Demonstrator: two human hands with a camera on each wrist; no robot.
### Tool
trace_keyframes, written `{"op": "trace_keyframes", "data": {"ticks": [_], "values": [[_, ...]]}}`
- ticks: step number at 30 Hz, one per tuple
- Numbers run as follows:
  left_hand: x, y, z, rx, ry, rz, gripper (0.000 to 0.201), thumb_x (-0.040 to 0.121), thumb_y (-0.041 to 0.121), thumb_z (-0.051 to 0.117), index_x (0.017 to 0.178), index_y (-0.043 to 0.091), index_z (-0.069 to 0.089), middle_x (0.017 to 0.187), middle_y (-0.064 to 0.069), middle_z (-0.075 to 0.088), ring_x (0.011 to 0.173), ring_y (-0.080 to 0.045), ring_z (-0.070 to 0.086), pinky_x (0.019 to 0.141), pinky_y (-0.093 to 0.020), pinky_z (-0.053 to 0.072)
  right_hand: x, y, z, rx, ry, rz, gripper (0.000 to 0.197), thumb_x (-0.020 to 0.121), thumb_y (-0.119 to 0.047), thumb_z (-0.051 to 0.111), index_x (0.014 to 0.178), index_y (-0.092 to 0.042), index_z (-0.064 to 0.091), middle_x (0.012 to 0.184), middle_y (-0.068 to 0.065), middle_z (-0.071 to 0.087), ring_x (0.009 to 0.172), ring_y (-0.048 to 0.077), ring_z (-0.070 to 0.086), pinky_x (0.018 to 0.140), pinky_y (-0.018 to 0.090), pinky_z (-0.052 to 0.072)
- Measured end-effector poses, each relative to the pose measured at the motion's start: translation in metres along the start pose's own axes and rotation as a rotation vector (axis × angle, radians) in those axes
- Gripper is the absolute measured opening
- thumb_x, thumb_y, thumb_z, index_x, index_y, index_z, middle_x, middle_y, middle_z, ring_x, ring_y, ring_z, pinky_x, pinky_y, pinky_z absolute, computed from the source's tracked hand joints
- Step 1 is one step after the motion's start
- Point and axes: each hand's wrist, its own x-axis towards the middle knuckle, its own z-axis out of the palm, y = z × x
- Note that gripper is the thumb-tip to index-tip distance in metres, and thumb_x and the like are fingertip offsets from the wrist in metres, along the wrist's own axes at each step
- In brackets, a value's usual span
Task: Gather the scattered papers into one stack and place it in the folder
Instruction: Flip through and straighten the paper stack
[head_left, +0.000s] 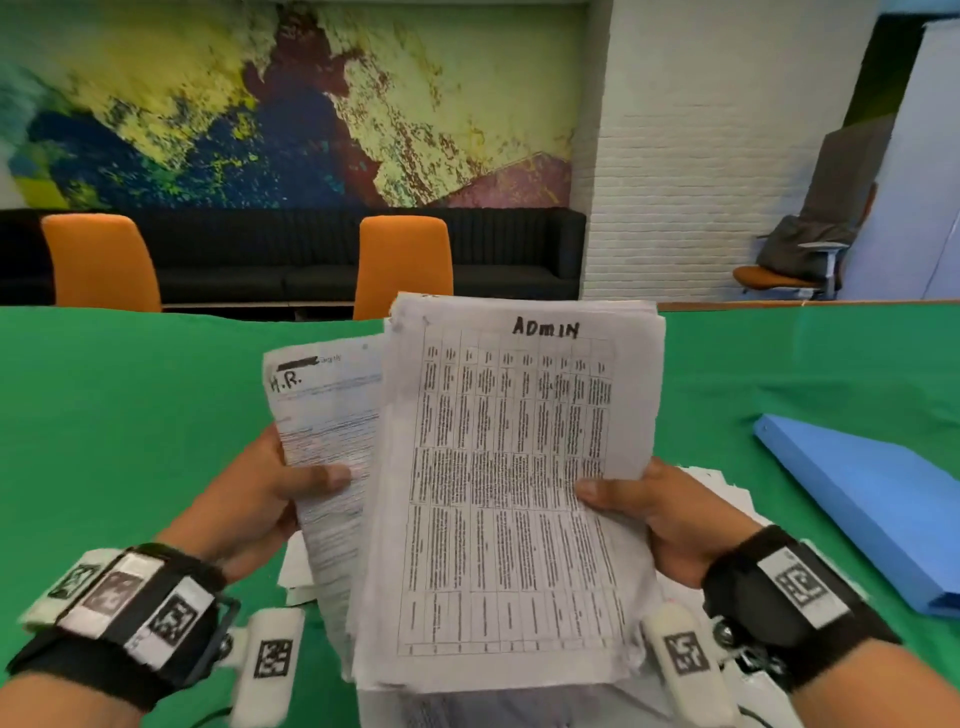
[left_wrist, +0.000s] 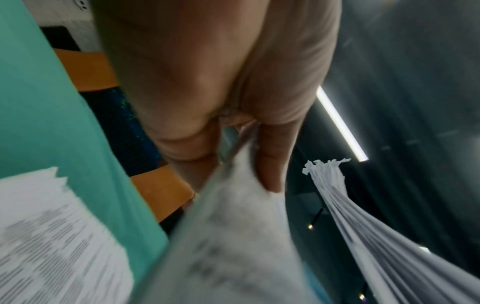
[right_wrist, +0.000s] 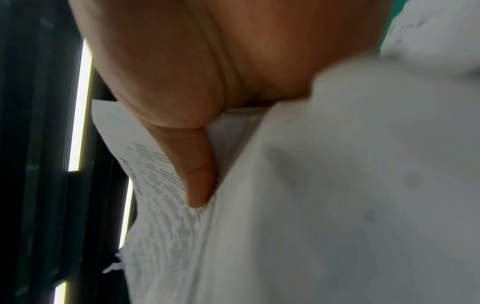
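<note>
holding two uneven bundles upright, the left hand (head_left: 260, 499) clamped the "h.r." sheets (head_left: 327, 415) and the right hand (head_left: 660, 514) the "admin" sheaf (head_left: 514, 467). loose sheets could have slipped out in merging them, scattering across the desk (head_left: 130, 415) short of the folder (head_left: 872, 499).

Bare forearms; black wrist straps (head_left: 769, 582) carrying white square-coded tags (head_left: 171, 618); white tagged camera pods (head_left: 683, 660) below

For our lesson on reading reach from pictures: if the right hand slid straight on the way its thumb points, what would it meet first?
The right hand points its thumb leftward across the ADMIN sheaf it grips; beyond that, probably the H.R. sheaf in the left hand, though depth is unclear.
</note>
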Motion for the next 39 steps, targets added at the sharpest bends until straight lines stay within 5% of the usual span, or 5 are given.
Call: {"op": "trace_keyframes", "data": {"ticks": [4, 17, 22, 28, 39], "values": [[-0.032, 0.0, -0.009, -0.16, 0.009, -0.068, 0.107, 0.05, 0.003, 0.09, 0.139, 0.043, 0.047, 0.123, -0.023, 0.069, 0.11, -0.047, 0.066, 0.084, -0.061, 0.057, -0.005, 0.006, 0.014, 0.043, -0.023, -0.001, 0.061, 0.065, -0.012, 0.077, 0.124, -0.006, 0.062, 0.117, 0.019, 0.074, 0.104, 0.037, 0.073, 0.082, 0.045, 0.063], [-0.066, -0.078, 0.0, 0.05, 0.208, -0.578, 0.031, 0.095, 0.005, 0.064, 0.123, -0.007, 0.059, 0.109, -0.025, 0.074, 0.098, -0.043, 0.072, 0.092, -0.059, 0.055, -0.035, 0.092, 0.001, -0.017, 0.084, 0.334, 0.045, 0.084, 0.0, 0.064, 0.129, 0.001, 0.057, 0.116, 0.031, 0.07, 0.103, 0.049, 0.07, 0.095, 0.062, 0.052], [-0.07, -0.078, 0.004, -0.088, 0.206, -0.455, 0.026, 0.103, 0.01, 0.05, 0.127, 0.002, 0.059, 0.118, -0.024, 0.071, 0.108, -0.044, 0.068, 0.096, -0.06, 0.052, -0.041, 0.08, 0.006, 0.091, 0.01, 0.259, 0.043, 0.082, 0.002, 0.061, 0.125, 0.0, 0.06, 0.114, 0.03, 0.072, 0.096, 0.046, 0.073, 0.072, 0.051, 0.063], [-0.084, -0.059, 0.035, -0.1, 0.05, -0.233, 0.055, 0.092, 0.048, 0.066, 0.138, 0.02, 0.054, 0.133, -0.007, 0.067, 0.123, -0.032, 0.063, 0.107, -0.059, 0.044, -0.036, 0.089, 0.032, 0.07, -0.12, 0.252, 0.043, 0.091, 0.0, 0.062, 0.134, -0.002, 0.057, 0.127, 0.028, 0.067, 0.115, 0.048, 0.065, 0.097, 0.063, 0.052], [-0.097, 0.008, 0.042, 0.138, -0.089, 0.283, 0.049, 0.083, -0.003, 0.065, 0.13, 0.004, 0.054, 0.123, -0.011, 0.071, 0.113, -0.03, 0.068, 0.089, -0.037, 0.058, -0.045, 0.044, 0.057, 0.017, -0.031, -0.422, 0.042, 0.071, -0.004, 0.07, 0.103, -0.03, 0.077, 0.107, 0.004, 0.078, 0.099, 0.025, 0.075, 0.077, 0.036, 0.062]]}}
